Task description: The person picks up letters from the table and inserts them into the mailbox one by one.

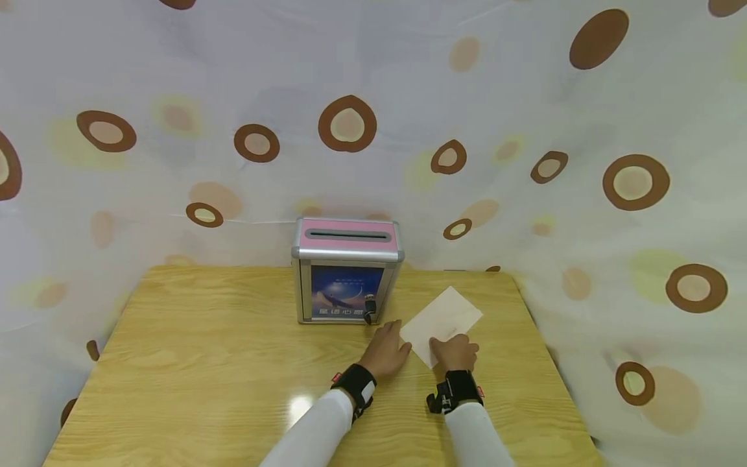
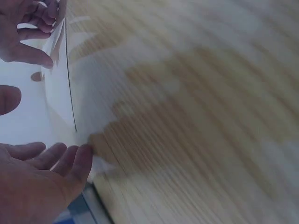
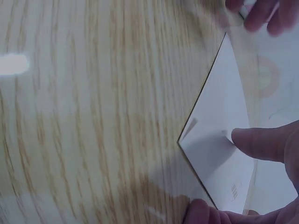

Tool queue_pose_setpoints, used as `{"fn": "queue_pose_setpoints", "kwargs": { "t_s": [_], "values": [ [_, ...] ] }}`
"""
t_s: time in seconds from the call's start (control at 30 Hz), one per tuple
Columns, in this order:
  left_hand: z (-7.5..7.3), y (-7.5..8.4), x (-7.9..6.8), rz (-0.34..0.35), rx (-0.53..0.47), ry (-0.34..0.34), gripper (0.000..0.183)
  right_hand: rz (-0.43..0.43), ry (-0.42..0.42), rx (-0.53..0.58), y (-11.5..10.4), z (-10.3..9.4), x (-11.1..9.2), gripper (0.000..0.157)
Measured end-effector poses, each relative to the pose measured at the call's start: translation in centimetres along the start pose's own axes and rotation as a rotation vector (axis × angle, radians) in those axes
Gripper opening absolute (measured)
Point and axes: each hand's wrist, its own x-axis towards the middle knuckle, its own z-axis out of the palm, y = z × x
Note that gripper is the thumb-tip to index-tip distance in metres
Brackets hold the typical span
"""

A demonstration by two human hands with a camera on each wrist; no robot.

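Observation:
A white rectangular piece of paper [image 1: 446, 311] lies slantwise on the table, with small grey printed marks on it in the right wrist view. My right hand [image 1: 454, 354] is at its near right edge. The thumb [image 3: 254, 143] lies over the top face, and the other fingers [image 3: 198, 212] curl at the edge, pinching the paper. Beside the left corner rests my left hand [image 1: 385, 352], palm toward the table, its fingers [image 2: 70, 163] loosely extended and holding nothing. Just beyond the left fingertips stands a metal-framed box [image 1: 348, 272] with a pink top and a slot.
On the box's front is a dark blue picture panel [image 1: 344, 292], and a dark key-like piece [image 1: 370, 308] hangs at its lower right. The wood-grain table [image 1: 204, 363] ends at a white curtain [image 1: 408, 84] with brown spots, which hangs behind and at both sides.

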Motion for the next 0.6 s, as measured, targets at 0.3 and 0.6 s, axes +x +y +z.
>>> {"fn": "queue_pose_setpoints", "kwargs": {
  "t_s": [0.3,0.6],
  "values": [
    [1.3,0.4,2.9,-0.212,-0.185,0.067,0.044,0.007,-0.029,0.055,-0.3,-0.4,-1.3,0.062],
    [0.2,0.9,1.2,-0.267,-0.46,0.016,0.033,-0.068,-0.063,0.1,2.0,-0.6,-4.1,0.07]
  ]
}}
